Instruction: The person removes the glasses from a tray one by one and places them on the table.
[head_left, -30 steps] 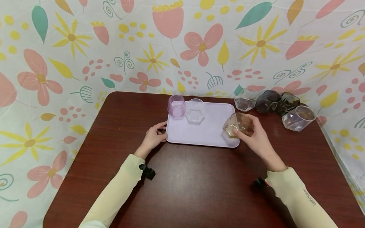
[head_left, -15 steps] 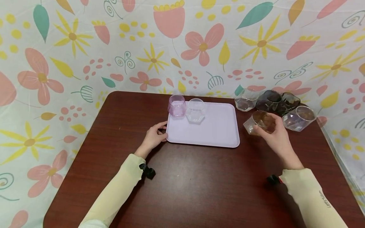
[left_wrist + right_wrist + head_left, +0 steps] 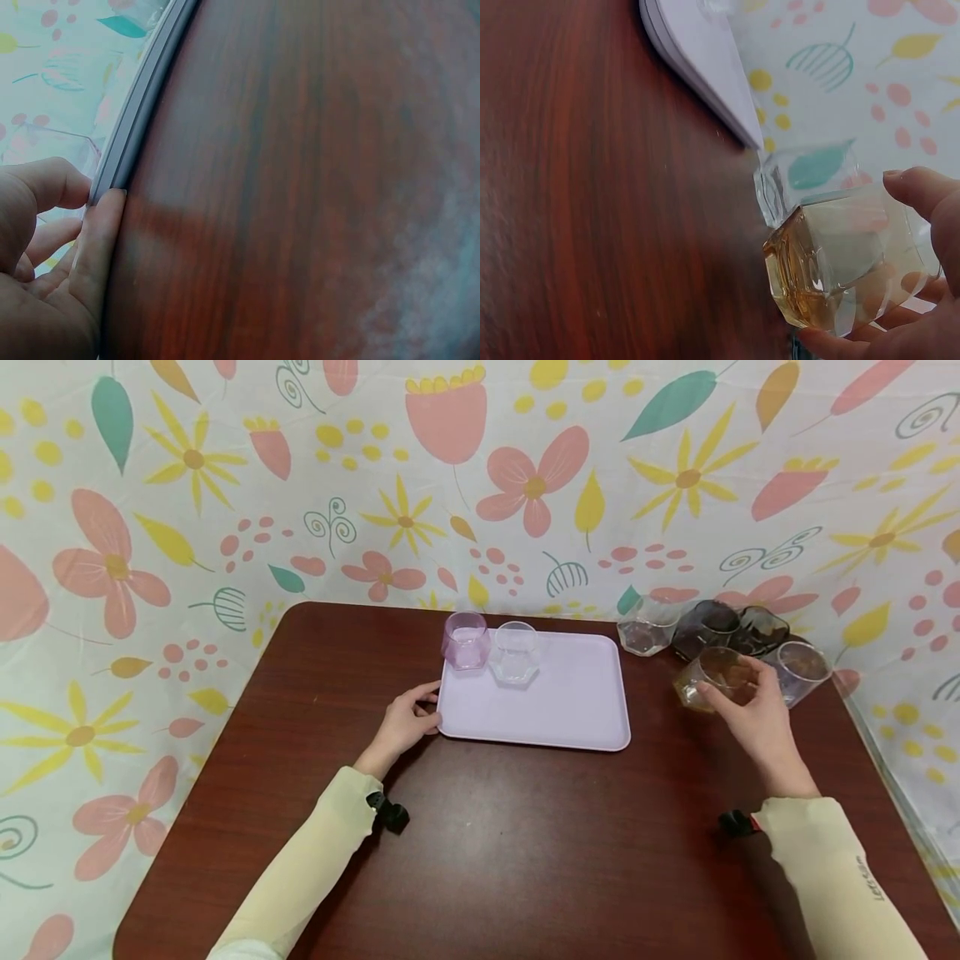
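Amber glass (image 3: pixel 716 668) has moved farther right of the lilac tray (image 3: pixel 558 712), right hand (image 3: pixel 763 720) gripping its far side, left hand (image 3: pixel 403 722) pinching tray.

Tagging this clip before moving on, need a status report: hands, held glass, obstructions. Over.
Left hand touching left edge of tray. Right hand gripping amber glass, right of tray. Dark glasses just beyond it, possibly in the way.

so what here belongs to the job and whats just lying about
In the job, apparently:
amber glass, in right hand
lilac tray, touched by left hand
pink glass and clear glass on tray
probably the other glasses

Just surroundings, probably:
flowered cloth
table
black wrist devices
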A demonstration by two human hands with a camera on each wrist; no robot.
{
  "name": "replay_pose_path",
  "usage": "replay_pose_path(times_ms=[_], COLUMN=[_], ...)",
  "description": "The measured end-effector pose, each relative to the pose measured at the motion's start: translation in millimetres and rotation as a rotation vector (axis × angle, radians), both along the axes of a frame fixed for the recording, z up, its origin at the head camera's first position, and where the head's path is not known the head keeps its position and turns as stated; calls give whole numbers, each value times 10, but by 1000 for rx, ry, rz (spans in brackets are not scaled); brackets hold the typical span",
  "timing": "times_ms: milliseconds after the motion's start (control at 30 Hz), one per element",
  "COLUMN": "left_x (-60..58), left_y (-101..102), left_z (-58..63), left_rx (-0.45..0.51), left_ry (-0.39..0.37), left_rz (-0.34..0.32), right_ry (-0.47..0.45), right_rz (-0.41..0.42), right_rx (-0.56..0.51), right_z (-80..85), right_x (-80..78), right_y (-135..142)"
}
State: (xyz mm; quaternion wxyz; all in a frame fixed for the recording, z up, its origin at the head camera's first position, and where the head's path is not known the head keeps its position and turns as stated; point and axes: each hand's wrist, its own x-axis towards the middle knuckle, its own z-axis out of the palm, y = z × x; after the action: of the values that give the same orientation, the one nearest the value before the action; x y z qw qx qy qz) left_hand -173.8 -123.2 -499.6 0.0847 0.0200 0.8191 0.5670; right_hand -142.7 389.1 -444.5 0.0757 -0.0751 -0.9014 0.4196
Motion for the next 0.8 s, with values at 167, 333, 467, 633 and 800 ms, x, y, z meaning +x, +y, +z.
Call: replay_pose_path(times_ms=[167, 333, 467, 633, 800], left_x=[5, 2, 9, 12, 11], left_y=[6, 4, 4, 7, 15], left_z=[4, 8, 18, 16, 11], left_rx=[10, 8, 7, 11, 14], left_ry=[-3, -2, -5, -12, -10], left_rz=[5, 8, 9, 11, 11], right_ry=[-45, -74, -80, -87, -78], right_rz=[-25, -35, -35, -37, -50], right_rx=[-20, -26, -37, -54, -47], right_z=[-39, -65, -78, -107, -121], right_x=[-46, -103, -135, -170, -180], right_y=[94, 146, 158, 178, 185])
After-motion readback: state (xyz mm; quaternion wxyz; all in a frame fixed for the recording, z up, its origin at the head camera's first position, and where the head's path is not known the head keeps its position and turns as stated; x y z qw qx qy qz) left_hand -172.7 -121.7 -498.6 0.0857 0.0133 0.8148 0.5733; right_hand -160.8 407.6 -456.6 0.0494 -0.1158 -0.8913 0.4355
